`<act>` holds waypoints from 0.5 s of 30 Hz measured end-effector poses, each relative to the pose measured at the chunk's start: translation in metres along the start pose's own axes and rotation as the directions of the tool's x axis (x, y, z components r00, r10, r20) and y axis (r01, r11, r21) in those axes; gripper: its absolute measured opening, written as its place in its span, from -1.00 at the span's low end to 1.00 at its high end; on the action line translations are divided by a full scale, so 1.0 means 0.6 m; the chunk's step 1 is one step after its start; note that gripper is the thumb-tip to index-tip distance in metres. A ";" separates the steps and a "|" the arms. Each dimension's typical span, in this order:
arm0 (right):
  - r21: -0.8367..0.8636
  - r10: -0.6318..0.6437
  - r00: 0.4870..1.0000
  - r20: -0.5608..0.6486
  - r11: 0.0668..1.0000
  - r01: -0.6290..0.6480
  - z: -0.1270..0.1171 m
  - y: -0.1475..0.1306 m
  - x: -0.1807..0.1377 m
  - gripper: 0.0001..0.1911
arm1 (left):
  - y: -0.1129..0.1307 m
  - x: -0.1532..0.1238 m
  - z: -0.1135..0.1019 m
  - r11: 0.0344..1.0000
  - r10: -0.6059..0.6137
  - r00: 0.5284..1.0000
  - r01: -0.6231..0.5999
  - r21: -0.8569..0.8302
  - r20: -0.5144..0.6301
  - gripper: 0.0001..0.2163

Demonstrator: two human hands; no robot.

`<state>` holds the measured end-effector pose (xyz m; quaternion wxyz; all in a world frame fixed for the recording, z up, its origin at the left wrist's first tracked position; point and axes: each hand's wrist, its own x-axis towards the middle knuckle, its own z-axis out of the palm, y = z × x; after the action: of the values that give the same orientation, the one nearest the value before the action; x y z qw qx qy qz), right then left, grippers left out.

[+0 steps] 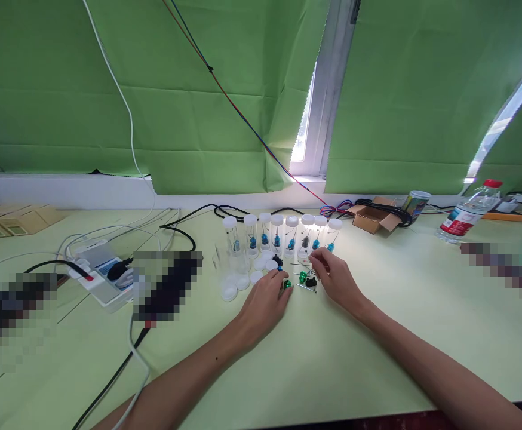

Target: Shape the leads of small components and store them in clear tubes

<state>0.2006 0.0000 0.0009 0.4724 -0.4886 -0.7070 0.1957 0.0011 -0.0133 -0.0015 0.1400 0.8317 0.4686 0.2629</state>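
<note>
My left hand (266, 298) rests on the pale green table (377, 334) with its fingers curled beside a small green knob (287, 284). Just right of it, my right hand (336, 276) has its fingertips pinched near a green knob (303, 276), a black knob (311, 282) and a thin metal pin (304, 288). Whether either hand grips a piece is too small to tell. Behind the hands stands a row of clear capped vials (283, 233), most with a blue part inside. Open vials and loose white caps (238, 280) lie to the left.
A white power strip (102, 278) with plugs and cables lies at the left. At the back right are a small cardboard box (372, 218), a can (415, 205) and a tilted water bottle (469, 218). Green blinds (153, 89) hang behind.
</note>
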 end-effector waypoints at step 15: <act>0.000 -0.077 0.996 0.038 0.997 0.077 0.004 -0.013 -0.006 -0.71 | 0.004 0.004 -0.007 0.993 0.087 0.986 -0.098 -0.071 -0.141 -0.75</act>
<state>0.1949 -0.0059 0.0037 0.4655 -0.4576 -0.7343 0.1862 0.0015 -0.0125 0.0038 0.1270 0.8263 0.4275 0.3440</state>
